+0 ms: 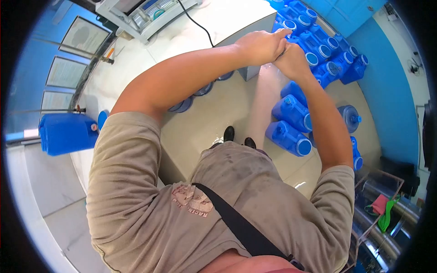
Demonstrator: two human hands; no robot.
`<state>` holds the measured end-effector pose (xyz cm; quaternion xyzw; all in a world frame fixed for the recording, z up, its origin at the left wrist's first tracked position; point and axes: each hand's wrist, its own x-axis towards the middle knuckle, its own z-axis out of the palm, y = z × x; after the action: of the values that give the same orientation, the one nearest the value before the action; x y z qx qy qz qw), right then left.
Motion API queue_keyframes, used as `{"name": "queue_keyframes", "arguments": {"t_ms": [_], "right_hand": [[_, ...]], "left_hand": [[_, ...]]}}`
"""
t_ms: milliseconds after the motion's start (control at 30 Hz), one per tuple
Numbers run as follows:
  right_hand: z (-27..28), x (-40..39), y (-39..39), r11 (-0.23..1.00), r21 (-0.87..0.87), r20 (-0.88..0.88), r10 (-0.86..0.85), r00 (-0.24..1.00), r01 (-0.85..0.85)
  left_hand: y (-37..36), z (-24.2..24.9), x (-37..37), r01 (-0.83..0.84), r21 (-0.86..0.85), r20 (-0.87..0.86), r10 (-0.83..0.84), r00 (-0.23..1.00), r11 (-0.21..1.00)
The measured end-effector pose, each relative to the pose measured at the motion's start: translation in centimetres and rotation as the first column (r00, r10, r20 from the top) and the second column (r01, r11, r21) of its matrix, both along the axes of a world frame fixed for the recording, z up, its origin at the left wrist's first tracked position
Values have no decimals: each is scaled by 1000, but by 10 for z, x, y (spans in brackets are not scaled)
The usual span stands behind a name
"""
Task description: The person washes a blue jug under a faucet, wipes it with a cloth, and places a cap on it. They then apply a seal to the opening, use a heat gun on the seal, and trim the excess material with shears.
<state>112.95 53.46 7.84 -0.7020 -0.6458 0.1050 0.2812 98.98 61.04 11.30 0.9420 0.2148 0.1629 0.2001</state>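
Note:
Both arms reach forward, and the hands meet at the upper middle of the view. My left hand (258, 47) is closed, its thumb and finger pressed together against the other hand. My right hand (293, 61) is closed too, its fingertips touching the left ones. Anything small between the fingers is too hidden to make out. Blue water jugs (320, 51) with pale round caps stand in rows just beyond the hands. Below the right hand, more blue jugs (291, 113) stand on the tiled floor.
At left, a blue container (68, 133) rests near a tap on the white counter (132, 59). A clear round bottle (349, 117) stands right of my right forearm. Steel pipes (387, 236) with green and pink cloths are at lower right. My black shoes (229, 133) show below.

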Motion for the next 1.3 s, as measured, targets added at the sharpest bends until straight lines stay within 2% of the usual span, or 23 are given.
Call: {"name": "queue_keyframes", "arguments": {"t_ms": [167, 333, 367, 433, 500, 567, 600, 633, 667, 700, 733, 767, 800, 867, 933, 1000, 1033, 1067, 1100, 1133, 1167, 1200, 1300], "right_hand": [[-9, -16, 3, 996, 87, -418, 48, 907, -13], [38, -6, 13, 993, 119, -187, 20, 982, 2], [44, -1, 17, 972, 231, -99, 54, 994, -29], [39, 9, 10, 982, 186, -395, 95, 914, -22], [0, 20, -10, 997, 72, -989, 72, 130, -7], [-200, 89, -32, 996, -76, -536, -84, 840, 51], [-138, 35, -78, 778, -556, 20, -337, 941, 291], [-114, 0, -125, 664, -603, 630, 57, 774, 442], [-197, 29, -175, 578, -724, 643, 364, 674, 378], [-237, 31, -212, 382, -886, 346, 167, 923, 262], [-281, 28, -262, 537, -840, -94, -285, 954, 78], [-349, 27, -323, 646, -758, -313, -485, 816, 93], [-322, 2, -355, 456, -890, -366, -750, 551, 30], [-321, -21, -422, 179, -972, 33, -543, 839, 154], [-298, -33, -472, 59, -998, -7, -385, 923, 17], [-281, -42, -530, 339, -941, -296, -850, 435, 23], [-289, -35, -529, 382, -924, -311, -794, 522, 30], [-309, -27, -539, 420, -907, -317, -737, 597, 36], [-299, -18, -529, 154, -973, -75, -916, 393, 172], [-348, -7, -557, 196, -931, -2, -848, 530, 310], [-393, 7, -581, 233, -865, 121, -763, 635, 445], [-371, 31, -580, 272, -900, 22, -751, 660, 340], [-360, 68, -594, 347, -814, -127, -889, 441, 465]], "left_hand": [[24, 4, -13, 185, 135, -16, -185, 983, 973], [48, 28, -7, 232, 290, 121, -276, 953, 928], [45, 39, -7, 189, 176, 100, -209, 973, 966], [51, 52, -15, 139, -22, 0, -139, 990, 990], [74, 47, -32, 179, 64, -46, -176, 983, 982], [103, 59, -46, 121, 130, -172, -97, 980, 984], [125, 70, -54, 56, 171, -242, -13, 970, 984], [153, 82, -60, -36, 253, -236, 98, 967, 967], [180, 95, -67, -126, 332, -219, 207, 954, 935], [192, 122, -80, -249, 302, -140, 301, 943, 920], [204, 148, -95, -366, 259, -67, 394, 917, 894], [238, 161, -105, -436, 345, -51, 481, 875, 831], [271, 172, -114, -498, 424, -28, 561, 827, 756], [289, 202, -130, -635, 383, 330, 543, 772, 671], [302, 225, -138, -578, 300, 189, 546, 816, 759], [447, 192, -149, -491, 95, -150, 500, 853, 866], [505, 179, -152, -468, -12, -312, 442, 841, 883], [473, 171, -149, -451, 267, -119, 494, 861, 852], [417, 152, -140, -428, 509, 75, 457, 886, 747], [369, 172, -115, -339, 604, -134, 511, 849, 721], [415, 132, -116, -360, 636, 264, 247, 933, 683], [345, 128, -90, -346, 580, 368, 142, 919, 737], [228, 73, -40, -69, 417, 186, -11, 983, 906]]}}
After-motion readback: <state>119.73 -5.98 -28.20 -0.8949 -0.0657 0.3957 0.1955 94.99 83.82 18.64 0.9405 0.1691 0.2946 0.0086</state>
